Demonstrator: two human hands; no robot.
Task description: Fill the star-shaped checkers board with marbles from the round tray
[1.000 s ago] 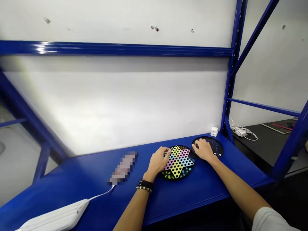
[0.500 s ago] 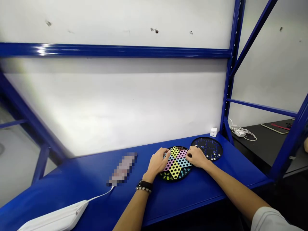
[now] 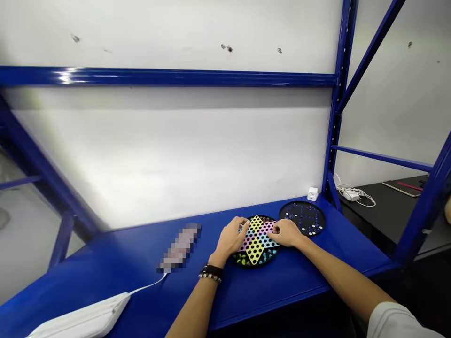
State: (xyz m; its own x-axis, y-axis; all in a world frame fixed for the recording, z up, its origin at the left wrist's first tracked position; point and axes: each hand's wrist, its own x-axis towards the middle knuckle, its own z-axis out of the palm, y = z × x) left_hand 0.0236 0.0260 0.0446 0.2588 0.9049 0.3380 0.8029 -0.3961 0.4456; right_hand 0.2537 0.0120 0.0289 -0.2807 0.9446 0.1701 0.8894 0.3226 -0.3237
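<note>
A star-shaped Chinese checkers board (image 3: 254, 249), yellow, pink and light blue with rows of black holes, sits over a round black tray (image 3: 252, 266). Yellow-green and blue pieces show in the tray around the star's points. My left hand (image 3: 229, 240) holds the board's left side, its fingers bent over the edge. On the opposite side my right hand (image 3: 287, 232) pinches the right-hand points between thumb and fingers. Both palms hide parts of the star and tray. A second round black board (image 3: 308, 217) with blue markings and small white pieces lies behind my right hand.
A pixelated flat object (image 3: 181, 246) lies left on the blue table (image 3: 141, 263), a white cable running to a white power bank-like case (image 3: 84, 317). White charger cubes (image 3: 312, 194) stand at the back right. Blue posts (image 3: 333, 136) frame the right side.
The star has turned slightly clockwise, its near tip shifting left. My right hand has moved a little toward me with it, while my left hand stays almost in place.
</note>
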